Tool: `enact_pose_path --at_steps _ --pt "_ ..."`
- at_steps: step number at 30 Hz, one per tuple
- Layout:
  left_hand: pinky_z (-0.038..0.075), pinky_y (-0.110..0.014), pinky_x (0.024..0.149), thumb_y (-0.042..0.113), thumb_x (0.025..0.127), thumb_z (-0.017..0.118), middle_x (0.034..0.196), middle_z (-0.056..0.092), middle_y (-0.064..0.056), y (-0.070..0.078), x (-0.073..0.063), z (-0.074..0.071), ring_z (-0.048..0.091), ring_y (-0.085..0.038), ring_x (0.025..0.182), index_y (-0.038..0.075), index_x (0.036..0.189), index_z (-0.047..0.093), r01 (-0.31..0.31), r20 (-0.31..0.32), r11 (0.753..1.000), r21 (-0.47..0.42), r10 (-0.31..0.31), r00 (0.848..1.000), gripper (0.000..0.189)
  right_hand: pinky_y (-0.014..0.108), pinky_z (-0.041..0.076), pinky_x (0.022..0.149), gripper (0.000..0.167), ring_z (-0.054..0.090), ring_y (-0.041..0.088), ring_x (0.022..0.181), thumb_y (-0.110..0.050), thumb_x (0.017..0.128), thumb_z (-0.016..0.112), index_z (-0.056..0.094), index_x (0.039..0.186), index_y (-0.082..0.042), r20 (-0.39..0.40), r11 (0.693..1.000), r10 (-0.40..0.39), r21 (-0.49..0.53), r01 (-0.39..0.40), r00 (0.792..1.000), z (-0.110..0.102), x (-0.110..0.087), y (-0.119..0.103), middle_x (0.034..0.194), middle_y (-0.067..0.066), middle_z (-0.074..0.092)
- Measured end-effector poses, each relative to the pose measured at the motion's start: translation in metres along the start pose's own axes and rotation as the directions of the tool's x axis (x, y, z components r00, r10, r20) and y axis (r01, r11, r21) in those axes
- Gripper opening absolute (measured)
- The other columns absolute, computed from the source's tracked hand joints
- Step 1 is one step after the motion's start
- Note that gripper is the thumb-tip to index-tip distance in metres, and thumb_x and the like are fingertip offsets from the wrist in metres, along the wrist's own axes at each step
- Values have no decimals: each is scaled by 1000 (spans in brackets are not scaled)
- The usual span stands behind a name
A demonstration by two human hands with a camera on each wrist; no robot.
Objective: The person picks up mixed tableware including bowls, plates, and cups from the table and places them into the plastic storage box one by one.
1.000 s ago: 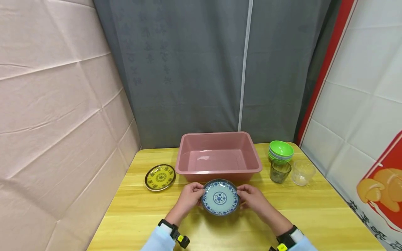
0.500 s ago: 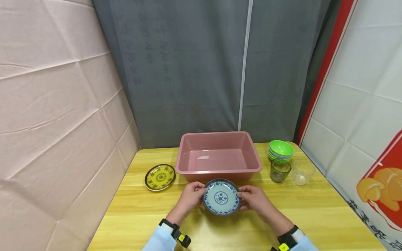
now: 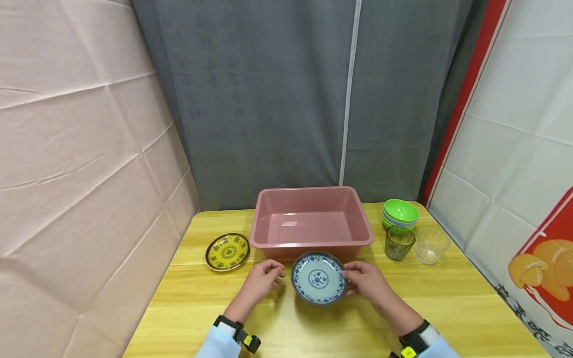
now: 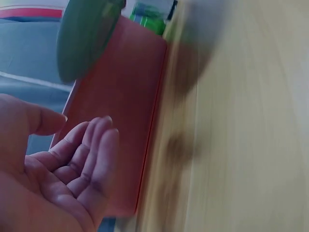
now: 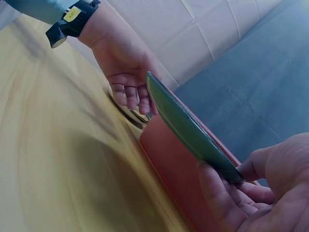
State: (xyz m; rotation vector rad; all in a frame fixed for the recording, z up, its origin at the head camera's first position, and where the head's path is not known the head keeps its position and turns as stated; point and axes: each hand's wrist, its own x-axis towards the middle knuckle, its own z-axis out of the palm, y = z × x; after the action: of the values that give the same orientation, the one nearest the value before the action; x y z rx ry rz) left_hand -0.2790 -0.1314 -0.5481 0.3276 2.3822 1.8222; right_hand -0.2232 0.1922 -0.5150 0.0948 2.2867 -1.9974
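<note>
right grip (image 3: 366, 282) pinches the rim of a blue-and-white plate (image 3: 319, 279), which hangs just to its left, off the bench (image 3: 179, 308), patterned face up. left grip (image 3: 261, 282) lies loosely curled and holds nothing, just apart from the plate's opposite rim. beyond both grips sits the pink tub (image 3: 311, 245); whether plate and tub touch, i cannot tell. held from one side, the plate probably wants a firm pinch and a steady wrist, lest its free side sag.
</note>
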Motion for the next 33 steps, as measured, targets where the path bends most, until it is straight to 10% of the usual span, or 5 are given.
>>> enact_pose_path --at_steps 7,13,33 --pt "59 -34 76 15 108 70 99 71 -2 -4 -4 -38 67 -18 89 3 117 76 -11 -128 951 309 53 990 17 39 67 70 35 73 25 76 -8 109 64 63 135 17 22 999 -33 -14 33 999 -9 -1 -11 98 13 76" --pt "59 -38 80 14 105 72 100 73 -2 -6 0 -66 67 -17 91 6 115 79 26 -285 885 465 122 951 14 38 67 71 36 73 25 78 -9 110 64 63 137 15 13 999 -44 -6 44 999 -18 1 -26 100 14 75" --pt "54 -65 104 21 103 73 138 67 -29 -23 12 -104 65 -50 127 -6 137 67 143 -367 751 645 140 920 44 37 67 80 38 71 22 84 -15 113 62 63 141 11 58 999 -50 20 49 997 -22 42 -65 108 17 71"
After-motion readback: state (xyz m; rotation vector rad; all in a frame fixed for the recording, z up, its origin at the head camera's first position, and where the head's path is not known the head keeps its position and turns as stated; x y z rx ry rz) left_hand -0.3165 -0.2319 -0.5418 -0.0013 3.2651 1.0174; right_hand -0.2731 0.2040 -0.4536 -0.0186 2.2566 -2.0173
